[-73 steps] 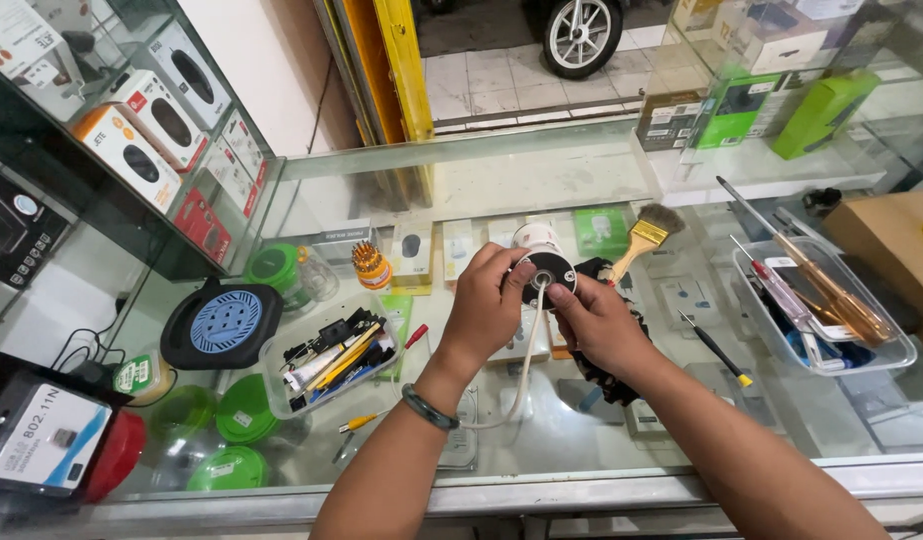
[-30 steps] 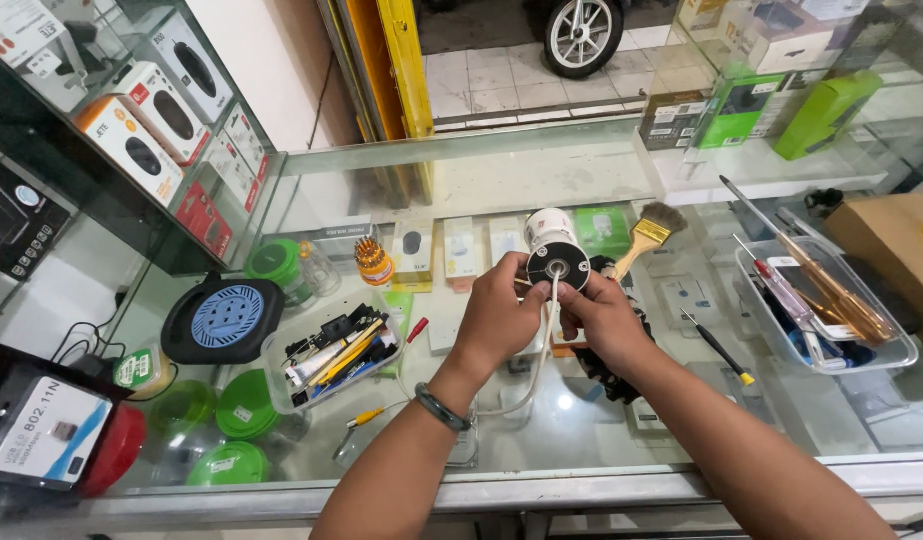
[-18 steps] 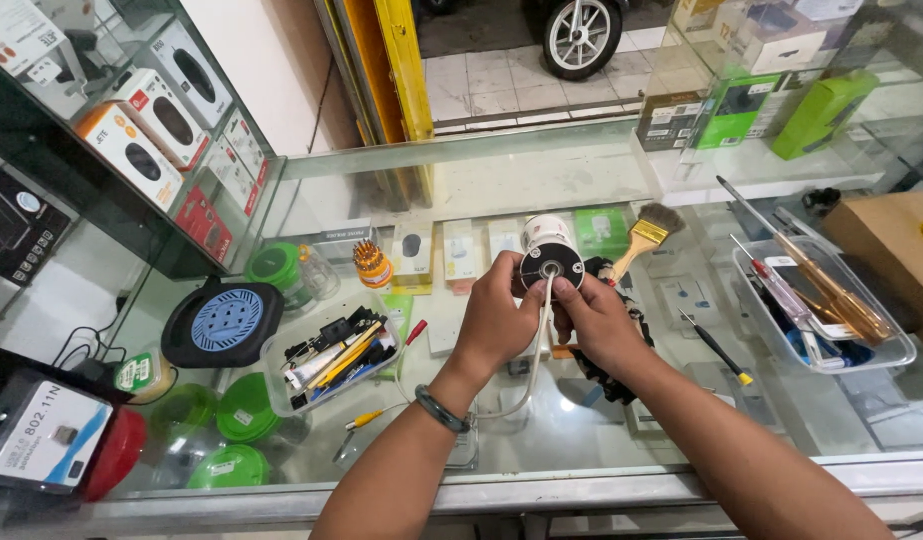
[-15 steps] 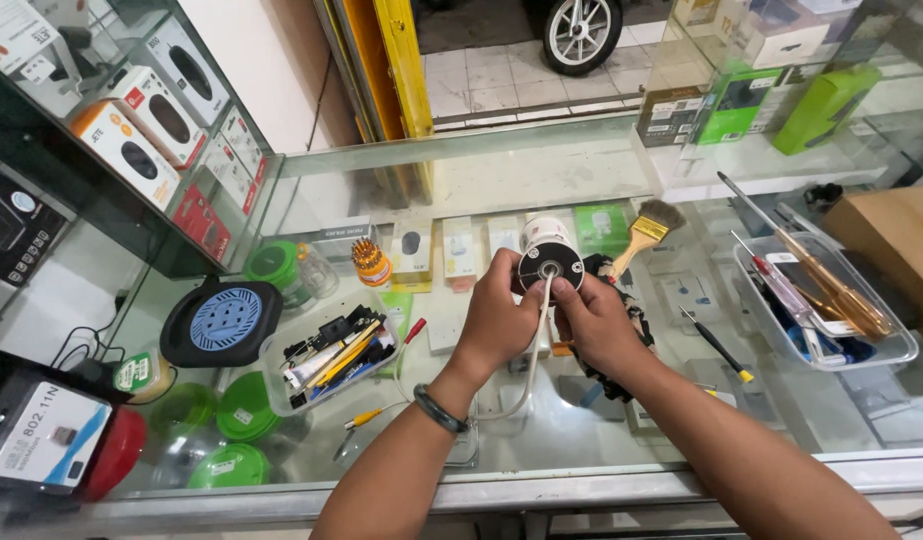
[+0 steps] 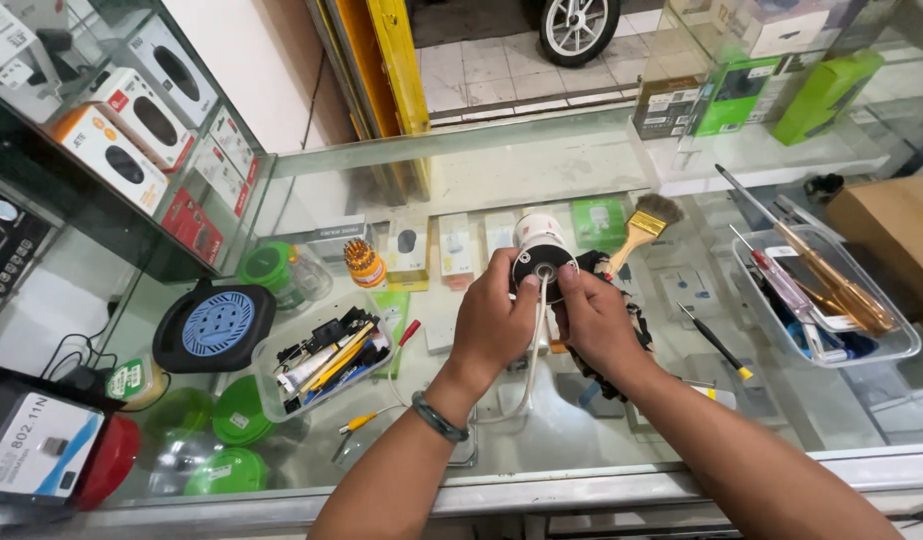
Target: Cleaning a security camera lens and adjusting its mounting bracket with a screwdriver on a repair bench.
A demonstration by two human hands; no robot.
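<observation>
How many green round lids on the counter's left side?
3: one green lid on a jar beside the black round device, two near the front edge. Others may hide under clutter.

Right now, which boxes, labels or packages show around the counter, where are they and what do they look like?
Speaker boxes: left shelf, white, orange, red.
Router box: bottom left, white and blue.
Green boxes: top right.
Cardboard box: far right, brown.
Small white packs: under the glass.

Glass display counter (image 5: 542,165), tiled floor (image 5: 482,60) beyond
</observation>
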